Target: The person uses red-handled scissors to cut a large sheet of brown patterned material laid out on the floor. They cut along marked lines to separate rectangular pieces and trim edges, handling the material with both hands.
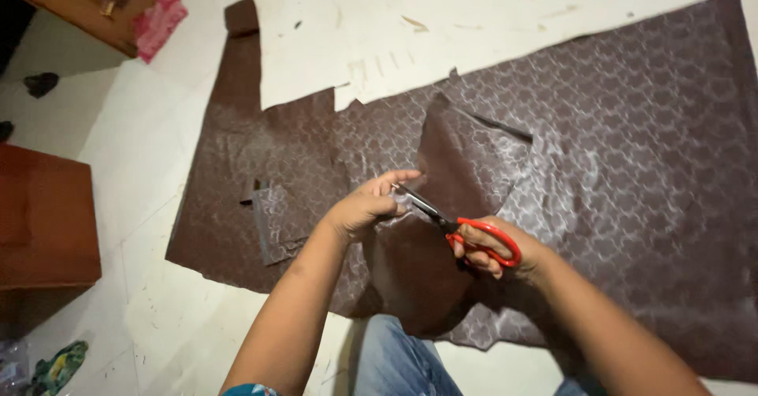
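So there's a wooden cabinet (47,222) far left, then brown patterned fabric (632,167) spread across the white floor (158,309). Left hand (365,206) pinches a raised fold, right hand (493,247) grips red-handled scissors (462,230), blades on the fabric.

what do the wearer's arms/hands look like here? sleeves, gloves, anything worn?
Both forearms are bare up to the frame edge. The left hand and right hand wear no gloves; no rings, watch or bracelet are visible. A sliver of teal patterned sleeve shows at the left arm's bottom edge. Blue jeans show between the arms.
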The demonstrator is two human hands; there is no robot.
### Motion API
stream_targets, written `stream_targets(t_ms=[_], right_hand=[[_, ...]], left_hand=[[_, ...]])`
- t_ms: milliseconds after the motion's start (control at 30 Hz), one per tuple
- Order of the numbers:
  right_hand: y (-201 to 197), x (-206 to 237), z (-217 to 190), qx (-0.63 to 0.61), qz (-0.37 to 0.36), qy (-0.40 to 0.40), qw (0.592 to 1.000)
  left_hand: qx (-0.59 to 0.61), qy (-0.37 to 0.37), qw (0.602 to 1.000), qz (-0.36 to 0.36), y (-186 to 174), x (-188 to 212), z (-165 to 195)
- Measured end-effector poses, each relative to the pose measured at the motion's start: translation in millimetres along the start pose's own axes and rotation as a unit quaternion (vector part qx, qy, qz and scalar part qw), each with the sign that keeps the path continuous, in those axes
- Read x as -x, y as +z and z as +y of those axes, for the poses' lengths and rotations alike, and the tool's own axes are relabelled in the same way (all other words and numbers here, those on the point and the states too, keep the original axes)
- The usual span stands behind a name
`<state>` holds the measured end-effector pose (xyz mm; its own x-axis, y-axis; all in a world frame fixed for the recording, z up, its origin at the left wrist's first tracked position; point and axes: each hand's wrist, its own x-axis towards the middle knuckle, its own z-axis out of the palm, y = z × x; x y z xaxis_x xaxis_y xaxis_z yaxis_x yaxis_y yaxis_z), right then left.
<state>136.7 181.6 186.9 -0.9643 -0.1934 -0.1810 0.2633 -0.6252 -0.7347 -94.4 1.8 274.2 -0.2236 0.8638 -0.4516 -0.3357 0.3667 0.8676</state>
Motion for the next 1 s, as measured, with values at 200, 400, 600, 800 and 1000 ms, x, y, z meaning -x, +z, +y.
stream_targets(t_ms=[200, 400, 600, 800, 1000], right_hand=[[-1.7, -52.8, 7.0, 0.078, 0.015, 0.037, 0.996], [-16.0, -58.7, 35.4, 0.022, 0.076, 0.063, 0.995], [-35.5, -36.1, 51.4, -0.055, 0.08, 0.036, 0.995], [-44.0, -35.7, 71.6, -0.05, 0.098, 0.039, 0.993], [-64.1, -63.0, 92.2, 0.326, 0.354, 0.07, 0.874]], left_hand=[[-0.017, 0.016, 0.999, 0.039, -58.0, 7.3, -18.8], [-0.205, -0.086, 0.961, 0.166, -117.6, 38.6, -21.0], [-0.034, 0.052, 0.942, 0.329, -163.4, 94.8, -7.8], [0.255, 0.225, 0.761, 0.552, -191.5, 98.1, -23.6], [0.312, 0.069, 0.642, 0.697, -179.2, 72.3, -103.8]])
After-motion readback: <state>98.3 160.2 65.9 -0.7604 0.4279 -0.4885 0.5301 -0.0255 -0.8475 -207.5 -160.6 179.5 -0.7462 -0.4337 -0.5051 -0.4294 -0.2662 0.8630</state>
